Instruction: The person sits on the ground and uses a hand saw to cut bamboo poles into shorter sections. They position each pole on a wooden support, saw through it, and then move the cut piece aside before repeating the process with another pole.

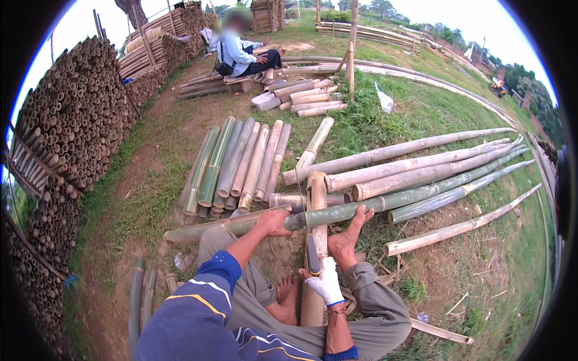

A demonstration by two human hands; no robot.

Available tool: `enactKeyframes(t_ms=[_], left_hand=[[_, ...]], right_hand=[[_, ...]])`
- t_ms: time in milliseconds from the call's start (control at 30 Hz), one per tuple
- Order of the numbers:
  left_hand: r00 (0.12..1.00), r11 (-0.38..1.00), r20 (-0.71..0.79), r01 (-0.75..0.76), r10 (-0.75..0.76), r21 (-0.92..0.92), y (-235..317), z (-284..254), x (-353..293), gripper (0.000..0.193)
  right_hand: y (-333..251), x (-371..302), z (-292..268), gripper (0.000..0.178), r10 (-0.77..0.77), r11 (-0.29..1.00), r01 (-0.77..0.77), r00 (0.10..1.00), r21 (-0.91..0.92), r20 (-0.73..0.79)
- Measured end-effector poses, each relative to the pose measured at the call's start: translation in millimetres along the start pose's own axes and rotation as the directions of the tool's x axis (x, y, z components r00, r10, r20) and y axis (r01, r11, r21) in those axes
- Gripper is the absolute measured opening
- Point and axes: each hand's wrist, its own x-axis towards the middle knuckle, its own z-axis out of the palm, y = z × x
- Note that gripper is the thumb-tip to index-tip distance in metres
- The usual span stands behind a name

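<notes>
A long green bamboo pole [343, 212] lies crosswise in front of me, resting on a thick, pale bamboo piece [318, 188] that runs away from me. My left hand [274, 222], bare, is closed over the pole left of that crossing. My right hand [326, 281], in a white glove, grips the dark handle of a hand saw [313, 256]. Its thin blade shows nearly edge-on, standing at the pole beside the crossing; how deep it sits in the bamboo I cannot tell. My bare right foot [349, 237] presses against the pole just right of the blade.
Cut bamboo lengths [241, 162] lie in a row ahead-left. Long poles [415, 171] stretch off to the right. Tall bamboo stacks [78, 102] line the left side. Farther ahead a person [238, 54] sits near more cut pieces [301, 96] and an upright post [351, 54].
</notes>
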Motion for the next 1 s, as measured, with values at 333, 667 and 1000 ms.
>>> enactKeyframes(t_ms=[333,667,1000], left_hand=[[1.0,1.0,-0.005,-0.012,0.012,0.003,-1.2,0.0,-0.2,0.082],[1.0,1.0,0.009,0.003,-0.003,0.023,0.6,1.1,0.1,0.086],[0.998,0.999,0.047,0.043,-0.042,-0.005,6.4,-2.8,-1.8,0.088]], right_hand=[[0.5,-0.9,3.9,0.077,0.019,1.0,-0.019,1.0,0.006,-0.018],[1.8,-1.9,5.7,0.074,0.097,0.995,-0.097,0.995,0.025,-0.002],[-1.4,-0.9,0.3,0.077,0.131,0.991,-0.132,0.991,0.02,0.037]])
